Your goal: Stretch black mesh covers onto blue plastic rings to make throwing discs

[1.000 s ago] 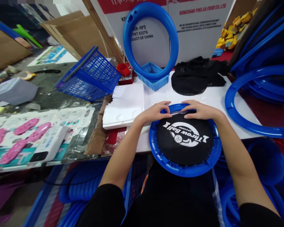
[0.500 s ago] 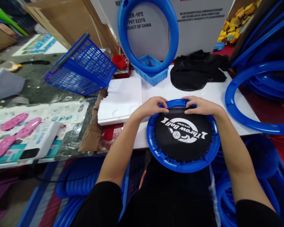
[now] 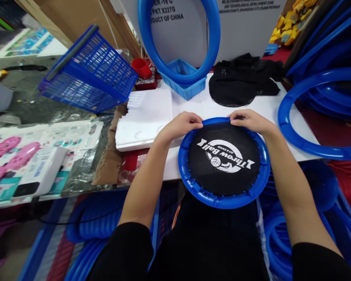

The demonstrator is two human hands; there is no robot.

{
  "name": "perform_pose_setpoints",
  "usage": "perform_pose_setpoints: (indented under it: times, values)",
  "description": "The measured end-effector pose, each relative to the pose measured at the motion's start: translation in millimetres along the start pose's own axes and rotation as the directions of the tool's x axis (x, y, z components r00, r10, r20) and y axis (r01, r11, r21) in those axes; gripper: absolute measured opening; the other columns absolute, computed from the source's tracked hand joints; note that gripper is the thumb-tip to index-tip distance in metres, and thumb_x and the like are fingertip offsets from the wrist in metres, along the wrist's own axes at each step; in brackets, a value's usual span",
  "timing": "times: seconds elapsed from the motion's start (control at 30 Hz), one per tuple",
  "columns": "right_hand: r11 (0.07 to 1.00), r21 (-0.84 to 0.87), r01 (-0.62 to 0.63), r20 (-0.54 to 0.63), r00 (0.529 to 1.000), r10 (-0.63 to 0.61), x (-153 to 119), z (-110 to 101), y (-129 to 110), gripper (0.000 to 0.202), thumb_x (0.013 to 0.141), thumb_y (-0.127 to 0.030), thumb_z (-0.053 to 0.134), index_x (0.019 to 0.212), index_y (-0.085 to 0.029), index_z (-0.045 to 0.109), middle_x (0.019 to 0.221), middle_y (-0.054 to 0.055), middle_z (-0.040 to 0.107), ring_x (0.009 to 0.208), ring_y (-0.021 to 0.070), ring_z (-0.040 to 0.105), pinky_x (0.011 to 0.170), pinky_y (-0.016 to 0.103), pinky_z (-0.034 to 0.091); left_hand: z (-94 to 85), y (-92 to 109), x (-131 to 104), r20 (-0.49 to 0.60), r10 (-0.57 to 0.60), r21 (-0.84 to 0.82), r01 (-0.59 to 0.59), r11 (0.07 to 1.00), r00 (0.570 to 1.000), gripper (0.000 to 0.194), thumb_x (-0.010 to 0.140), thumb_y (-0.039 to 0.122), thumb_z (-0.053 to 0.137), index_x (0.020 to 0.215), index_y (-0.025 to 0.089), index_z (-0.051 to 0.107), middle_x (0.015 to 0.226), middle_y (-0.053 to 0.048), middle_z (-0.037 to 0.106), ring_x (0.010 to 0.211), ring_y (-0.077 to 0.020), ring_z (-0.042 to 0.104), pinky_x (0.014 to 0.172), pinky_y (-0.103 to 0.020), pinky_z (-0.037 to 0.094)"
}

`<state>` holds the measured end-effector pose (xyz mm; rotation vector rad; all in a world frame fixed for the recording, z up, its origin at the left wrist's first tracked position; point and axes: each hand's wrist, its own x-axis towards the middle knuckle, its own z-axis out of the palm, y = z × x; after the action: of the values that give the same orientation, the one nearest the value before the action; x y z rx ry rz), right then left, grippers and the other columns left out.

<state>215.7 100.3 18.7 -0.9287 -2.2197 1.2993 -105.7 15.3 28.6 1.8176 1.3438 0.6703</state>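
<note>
A blue plastic ring (image 3: 222, 201) lies at the table's front edge, partly over my lap. Black mesh fabric (image 3: 204, 168) with a white "Throw Ball" print spans its inside. My left hand (image 3: 188, 123) pinches the far left part of the rim and the mesh edge, fingers bent. Across from it, my right hand (image 3: 242, 118) grips the far right part of the rim, thumb on the mesh edge. Between the two hands the mesh edge meets the ring. Another blue ring (image 3: 215, 35) stands upright in a light blue tray (image 3: 190, 92) behind.
Black fabric pieces (image 3: 234, 86) lie at the back. A blue ring (image 3: 285, 117) rests on the right. White foam (image 3: 143, 117), a blue basket (image 3: 90, 70) and a red cup (image 3: 142, 68) are on the left. Yellow parts (image 3: 292, 25) fill a box at the back right.
Both hands have shifted slightly up in the view. The mesh edge now reaches the far rim between them, where a gap showed before. The view has moved slightly.
</note>
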Motion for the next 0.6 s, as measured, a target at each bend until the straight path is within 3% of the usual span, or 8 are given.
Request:
perform_pose_setpoints:
  times: [0.3, 0.43, 0.6]
  values:
    - [0.998, -0.061, 0.027, 0.018, 0.999, -0.026, 3.2, 0.2, 4.5, 0.029, 0.086, -0.053, 0.074, 0.088, -0.023, 0.073, 0.111, 0.008, 0.078, 0.109, 0.0319, 0.068, 0.105, 0.049, 0.051, 3.6, 2.9, 0.6, 0.015, 0.168, 0.254, -0.166, 0.953, 0.986, 0.018, 0.095, 0.03, 0.062, 0.091, 0.019, 0.075, 0.123, -0.01, 0.074, 0.113, -0.0247, 0.069, 0.112, -0.044, 0.051]
    - [0.991, -0.115, 0.063, 0.012, 0.998, -0.062, 3.5, 1.6, 6.8, 0.026, 0.089, -0.05, 0.07, 0.088, -0.023, 0.073, 0.112, 0.008, 0.078, 0.104, 0.0303, 0.068, 0.101, 0.047, 0.053, 1.5, 4.0, 0.0, 0.051, 0.175, 0.336, -0.182, 0.924, 0.983, 0.02, 0.099, 0.03, 0.056, 0.095, 0.019, 0.072, 0.121, -0.011, 0.072, 0.112, -0.0249, 0.067, 0.11, -0.045, 0.051]
    - [0.99, -0.134, 0.053, -0.016, 0.998, -0.055, 3.3, 3.2, 8.9, 0.024, 0.09, -0.047, 0.07, 0.088, -0.024, 0.073, 0.114, 0.008, 0.078, 0.105, 0.0304, 0.068, 0.102, 0.047, 0.053, -2.5, 3.5, -1.8, 0.095, 0.175, 0.322, -0.196, 0.926, 0.98, 0.017, 0.101, 0.028, 0.052, 0.099, 0.02, 0.067, 0.12, -0.011, 0.071, 0.111, -0.0242, 0.066, 0.109, -0.044, 0.051]
